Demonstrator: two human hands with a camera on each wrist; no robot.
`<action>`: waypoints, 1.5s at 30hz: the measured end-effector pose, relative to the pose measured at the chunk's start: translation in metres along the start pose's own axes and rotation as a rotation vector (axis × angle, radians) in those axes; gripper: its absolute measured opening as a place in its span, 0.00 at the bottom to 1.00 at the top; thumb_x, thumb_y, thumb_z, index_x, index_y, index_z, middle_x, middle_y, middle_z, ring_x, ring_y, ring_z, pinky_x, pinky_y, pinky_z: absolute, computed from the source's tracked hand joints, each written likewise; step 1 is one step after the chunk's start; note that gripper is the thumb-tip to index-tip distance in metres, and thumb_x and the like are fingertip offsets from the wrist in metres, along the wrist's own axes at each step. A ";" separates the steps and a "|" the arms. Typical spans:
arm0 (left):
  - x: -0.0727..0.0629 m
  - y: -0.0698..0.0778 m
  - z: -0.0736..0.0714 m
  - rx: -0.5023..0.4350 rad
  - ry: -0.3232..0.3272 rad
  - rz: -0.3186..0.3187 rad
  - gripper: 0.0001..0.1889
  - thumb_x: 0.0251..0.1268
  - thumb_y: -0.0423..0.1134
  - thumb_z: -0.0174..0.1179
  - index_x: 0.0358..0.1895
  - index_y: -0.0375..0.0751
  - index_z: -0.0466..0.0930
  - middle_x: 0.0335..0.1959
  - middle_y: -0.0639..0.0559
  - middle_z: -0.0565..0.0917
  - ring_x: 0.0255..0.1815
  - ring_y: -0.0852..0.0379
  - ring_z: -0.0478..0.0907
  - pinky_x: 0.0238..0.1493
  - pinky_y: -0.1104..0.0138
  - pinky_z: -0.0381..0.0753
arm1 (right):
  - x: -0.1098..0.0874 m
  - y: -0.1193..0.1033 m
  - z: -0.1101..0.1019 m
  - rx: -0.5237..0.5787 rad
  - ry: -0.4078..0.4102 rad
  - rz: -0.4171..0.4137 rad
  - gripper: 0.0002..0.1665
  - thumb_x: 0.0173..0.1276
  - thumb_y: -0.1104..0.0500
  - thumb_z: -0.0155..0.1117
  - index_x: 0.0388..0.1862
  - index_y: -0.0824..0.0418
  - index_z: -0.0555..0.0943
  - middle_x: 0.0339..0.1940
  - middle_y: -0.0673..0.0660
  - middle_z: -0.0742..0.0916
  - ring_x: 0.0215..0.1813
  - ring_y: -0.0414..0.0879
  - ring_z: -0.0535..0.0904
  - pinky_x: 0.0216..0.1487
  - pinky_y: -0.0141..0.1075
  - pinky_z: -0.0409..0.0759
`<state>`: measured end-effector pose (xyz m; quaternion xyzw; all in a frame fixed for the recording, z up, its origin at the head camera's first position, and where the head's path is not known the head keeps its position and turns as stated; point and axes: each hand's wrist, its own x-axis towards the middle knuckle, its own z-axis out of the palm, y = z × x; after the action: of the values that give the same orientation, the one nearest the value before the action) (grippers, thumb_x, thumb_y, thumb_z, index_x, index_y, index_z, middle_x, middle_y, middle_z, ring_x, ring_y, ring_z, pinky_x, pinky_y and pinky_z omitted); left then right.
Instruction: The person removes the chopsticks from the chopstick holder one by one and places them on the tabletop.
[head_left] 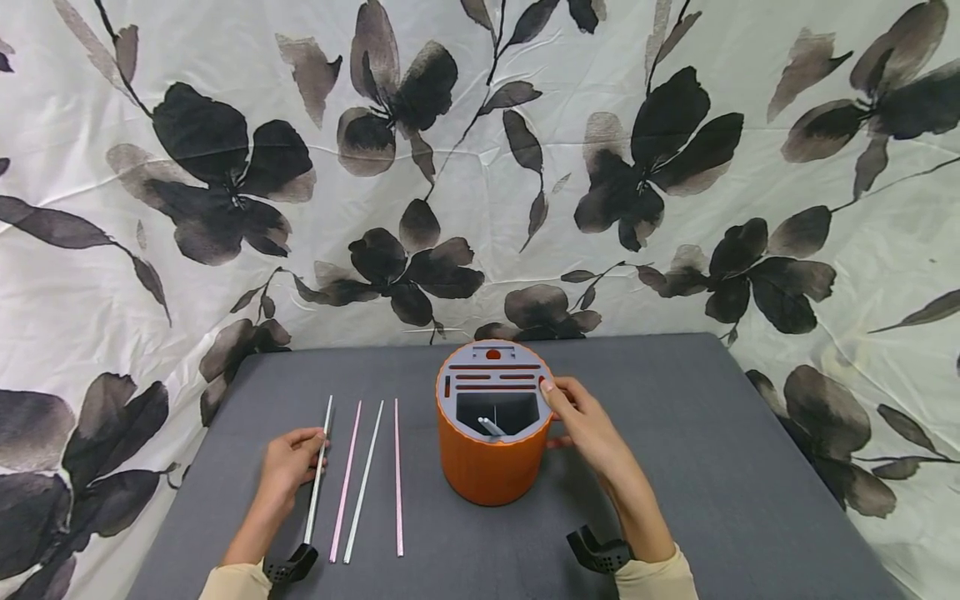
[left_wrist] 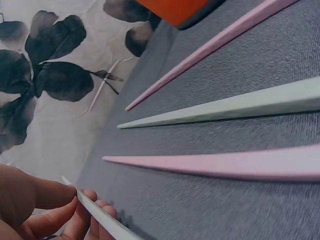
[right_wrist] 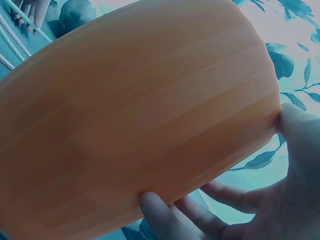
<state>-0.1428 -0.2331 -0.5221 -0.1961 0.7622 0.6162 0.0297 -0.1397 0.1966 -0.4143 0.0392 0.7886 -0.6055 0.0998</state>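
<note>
Left fingers (head_left: 300,447) are pinching a white stick (head_left: 314,492), right fingers (head_left: 574,403) gripping the orange holder (head_left: 491,471) beside them; I'd keep that steady.

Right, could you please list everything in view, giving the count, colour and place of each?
Table: one, dark grey, beneath the hands
Container: one, orange, on the table, near its middle
Slotted top: one, grey, on the container
Pink sticks: two, pink, lying left of the container
Loose white stick: one, white, between the pink ones
Held stick: one, white, leftmost
Sticks inside: apparently two, whitish, in the container's opening
Floral cloth: one, white with dark flowers, behind the table
Wrist devices: two, black, one per wrist
Sleeves: two, cream, on the forearms
Left hand: one, bare, pinching the held stick
Right hand: one, bare, holding the container's right side
</note>
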 end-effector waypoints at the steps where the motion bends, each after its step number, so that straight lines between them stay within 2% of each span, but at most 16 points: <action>1: 0.000 -0.001 0.002 0.005 0.004 0.005 0.20 0.80 0.33 0.56 0.64 0.19 0.73 0.33 0.57 0.89 0.25 0.63 0.82 0.27 0.71 0.86 | 0.000 0.000 0.000 0.000 0.001 0.001 0.34 0.80 0.33 0.54 0.70 0.54 0.74 0.60 0.61 0.77 0.62 0.58 0.78 0.45 0.42 0.90; 4: 0.001 -0.001 0.008 0.046 0.023 0.029 0.19 0.78 0.33 0.58 0.63 0.21 0.76 0.34 0.54 0.89 0.25 0.63 0.81 0.26 0.71 0.85 | 0.000 -0.001 0.001 -0.002 0.004 0.001 0.34 0.79 0.33 0.54 0.70 0.54 0.74 0.60 0.61 0.78 0.62 0.57 0.79 0.45 0.42 0.90; 7: 0.002 -0.001 0.013 0.139 0.058 0.085 0.18 0.76 0.34 0.60 0.60 0.23 0.79 0.34 0.48 0.89 0.24 0.62 0.80 0.25 0.71 0.85 | -0.001 -0.002 0.001 0.000 0.008 -0.005 0.34 0.79 0.33 0.54 0.70 0.55 0.74 0.59 0.62 0.78 0.61 0.57 0.79 0.45 0.42 0.90; 11: 0.003 -0.002 0.018 0.372 0.147 0.201 0.14 0.74 0.35 0.62 0.53 0.28 0.85 0.33 0.42 0.90 0.20 0.62 0.79 0.22 0.71 0.81 | -0.002 -0.003 0.000 0.005 0.003 -0.008 0.35 0.79 0.33 0.54 0.70 0.56 0.74 0.59 0.61 0.78 0.61 0.56 0.79 0.45 0.42 0.90; 13: 0.003 -0.002 0.019 0.492 0.197 0.260 0.12 0.72 0.37 0.64 0.50 0.32 0.88 0.33 0.42 0.90 0.20 0.63 0.78 0.23 0.69 0.78 | -0.003 -0.003 0.000 0.006 0.002 -0.005 0.35 0.79 0.33 0.54 0.70 0.56 0.74 0.59 0.61 0.78 0.62 0.56 0.79 0.44 0.42 0.90; 16: 0.003 -0.004 0.022 0.603 0.244 0.308 0.09 0.71 0.38 0.64 0.46 0.38 0.89 0.33 0.46 0.91 0.21 0.61 0.78 0.24 0.65 0.73 | -0.003 -0.003 0.000 0.009 0.003 -0.001 0.34 0.79 0.33 0.55 0.70 0.55 0.74 0.59 0.61 0.78 0.62 0.55 0.78 0.45 0.42 0.90; 21: 0.003 -0.004 0.025 0.649 0.254 0.317 0.08 0.71 0.38 0.63 0.45 0.40 0.89 0.34 0.48 0.90 0.27 0.53 0.81 0.25 0.62 0.73 | -0.003 -0.002 0.000 0.009 0.002 -0.001 0.35 0.79 0.33 0.54 0.70 0.56 0.74 0.59 0.61 0.78 0.62 0.56 0.78 0.45 0.42 0.90; 25: 0.003 -0.003 0.025 0.670 0.223 0.298 0.11 0.70 0.42 0.65 0.48 0.39 0.87 0.36 0.47 0.90 0.31 0.49 0.84 0.27 0.60 0.74 | -0.002 -0.002 0.000 0.012 -0.002 -0.003 0.35 0.79 0.33 0.54 0.69 0.56 0.74 0.60 0.62 0.78 0.62 0.56 0.78 0.44 0.42 0.90; 29: 0.003 -0.003 0.025 0.681 0.210 0.295 0.11 0.68 0.40 0.66 0.49 0.40 0.87 0.37 0.47 0.91 0.32 0.48 0.85 0.28 0.58 0.76 | 0.000 -0.001 0.001 0.012 0.000 -0.003 0.34 0.79 0.33 0.55 0.69 0.56 0.74 0.59 0.62 0.78 0.61 0.57 0.78 0.44 0.42 0.90; 39: 0.008 -0.005 0.025 0.691 0.243 0.333 0.10 0.68 0.38 0.65 0.48 0.40 0.87 0.36 0.47 0.91 0.35 0.43 0.87 0.29 0.54 0.79 | -0.002 -0.002 0.000 0.020 -0.002 -0.010 0.34 0.80 0.34 0.54 0.70 0.57 0.74 0.61 0.61 0.78 0.62 0.56 0.78 0.45 0.43 0.90; 45: 0.007 0.001 0.023 0.722 0.232 0.337 0.10 0.68 0.38 0.64 0.49 0.40 0.87 0.36 0.47 0.89 0.35 0.44 0.86 0.29 0.54 0.78 | -0.001 -0.001 0.001 0.021 0.001 -0.014 0.34 0.80 0.34 0.55 0.70 0.56 0.74 0.61 0.62 0.78 0.62 0.56 0.78 0.45 0.43 0.90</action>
<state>-0.1536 -0.2128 -0.5290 -0.1139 0.9491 0.2794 -0.0909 -0.1393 0.1957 -0.4133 0.0353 0.7824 -0.6146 0.0947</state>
